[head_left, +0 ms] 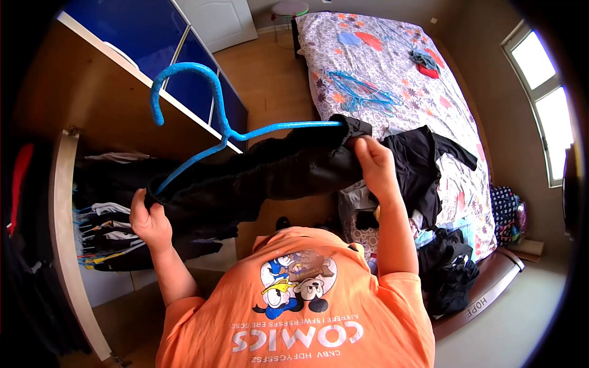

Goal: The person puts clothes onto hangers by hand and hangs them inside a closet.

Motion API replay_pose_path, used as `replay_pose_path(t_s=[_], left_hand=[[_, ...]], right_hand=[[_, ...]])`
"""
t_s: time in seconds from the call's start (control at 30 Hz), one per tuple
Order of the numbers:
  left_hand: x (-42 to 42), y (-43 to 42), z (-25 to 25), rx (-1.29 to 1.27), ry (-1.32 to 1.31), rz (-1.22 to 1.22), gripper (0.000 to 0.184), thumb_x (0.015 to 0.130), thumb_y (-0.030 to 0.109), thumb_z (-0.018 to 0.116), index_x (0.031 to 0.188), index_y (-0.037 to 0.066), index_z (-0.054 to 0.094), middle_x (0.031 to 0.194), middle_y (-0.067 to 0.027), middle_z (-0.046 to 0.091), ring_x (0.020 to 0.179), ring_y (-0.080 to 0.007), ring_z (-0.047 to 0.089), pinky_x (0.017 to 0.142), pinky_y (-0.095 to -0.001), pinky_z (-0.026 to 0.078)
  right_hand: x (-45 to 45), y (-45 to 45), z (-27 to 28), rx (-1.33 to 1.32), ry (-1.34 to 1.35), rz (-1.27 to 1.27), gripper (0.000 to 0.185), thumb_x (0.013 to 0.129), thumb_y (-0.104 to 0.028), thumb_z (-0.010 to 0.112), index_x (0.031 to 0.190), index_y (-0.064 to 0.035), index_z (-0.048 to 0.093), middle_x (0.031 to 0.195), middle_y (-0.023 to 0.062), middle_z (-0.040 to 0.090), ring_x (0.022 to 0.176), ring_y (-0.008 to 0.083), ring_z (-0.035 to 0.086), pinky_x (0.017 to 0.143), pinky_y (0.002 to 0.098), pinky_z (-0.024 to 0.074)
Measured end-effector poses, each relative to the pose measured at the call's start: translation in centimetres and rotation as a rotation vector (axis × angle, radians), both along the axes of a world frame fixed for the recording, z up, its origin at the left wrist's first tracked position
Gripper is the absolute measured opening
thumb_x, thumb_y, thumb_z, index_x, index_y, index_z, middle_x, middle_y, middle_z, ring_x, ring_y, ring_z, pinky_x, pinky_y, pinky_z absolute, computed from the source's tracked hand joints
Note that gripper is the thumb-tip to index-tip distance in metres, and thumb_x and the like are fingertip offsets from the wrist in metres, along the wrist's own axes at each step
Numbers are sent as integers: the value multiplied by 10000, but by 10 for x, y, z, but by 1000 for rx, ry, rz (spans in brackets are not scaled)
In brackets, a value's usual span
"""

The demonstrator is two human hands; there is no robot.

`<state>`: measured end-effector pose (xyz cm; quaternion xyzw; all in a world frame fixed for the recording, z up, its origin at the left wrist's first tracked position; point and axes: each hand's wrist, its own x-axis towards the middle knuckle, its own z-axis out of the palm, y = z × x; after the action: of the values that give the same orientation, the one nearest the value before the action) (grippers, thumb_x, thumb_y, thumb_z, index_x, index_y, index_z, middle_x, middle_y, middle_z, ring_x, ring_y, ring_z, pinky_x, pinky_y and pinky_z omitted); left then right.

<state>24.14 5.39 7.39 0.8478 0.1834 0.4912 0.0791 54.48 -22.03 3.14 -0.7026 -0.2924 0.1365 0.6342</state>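
Note:
A blue hanger (225, 116) sits inside the stretched elastic waist of a black garment (294, 172), its hook pointing up and to the left. My left hand (150, 222) pinches the waistband's left corner by one end of the hanger. At the opposite corner, my right hand (375, 164) grips the waistband near the hanger's other end. Both hands hold the garment up in front of my chest, and its lower part hangs down. Whether it is trousers or a skirt I cannot tell.
On my left an open wardrobe (64, 214) holds hanging clothes (113, 230). A bed (392, 49) with a patterned cover stands on the right, bearing several blue hangers (362, 92), a black garment (417, 168) and a dark clothes pile (451, 270). Wooden flooring (261, 76) runs between.

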Motion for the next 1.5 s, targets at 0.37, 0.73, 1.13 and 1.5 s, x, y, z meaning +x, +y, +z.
replay_pose_path(t_s=[0.37,0.73,1.13,1.5], left_hand=[[-5,-3,0,4,-11,16,365,883,305,606,971,-48,572,814,-152,585,695,-296,560,649,-319,447],[-3,-15,0,44,39,-115,337,885,277,598,919,-57,573,758,-151,586,640,-312,545,614,-354,444],[-20,0,-4,83,67,16,262,861,190,621,943,-54,572,771,-156,579,666,-320,545,618,-347,442],[-54,5,-11,-29,11,144,346,881,267,614,1001,-56,589,922,-170,629,803,-316,607,733,-326,468]], right_hand=[[3,9,-35,-489,-761,425,316,876,-310,478,828,-61,668,828,173,641,792,389,593,697,461,463],[-12,42,-38,-324,-216,824,390,853,-199,551,1228,-95,551,1200,149,576,1124,260,527,915,338,426],[-8,24,-22,-509,-385,546,164,840,-182,578,873,-45,661,800,155,644,748,326,621,651,408,476],[-1,46,8,-89,-653,24,541,726,-172,738,1230,-129,546,1026,119,541,933,299,551,782,353,462]])
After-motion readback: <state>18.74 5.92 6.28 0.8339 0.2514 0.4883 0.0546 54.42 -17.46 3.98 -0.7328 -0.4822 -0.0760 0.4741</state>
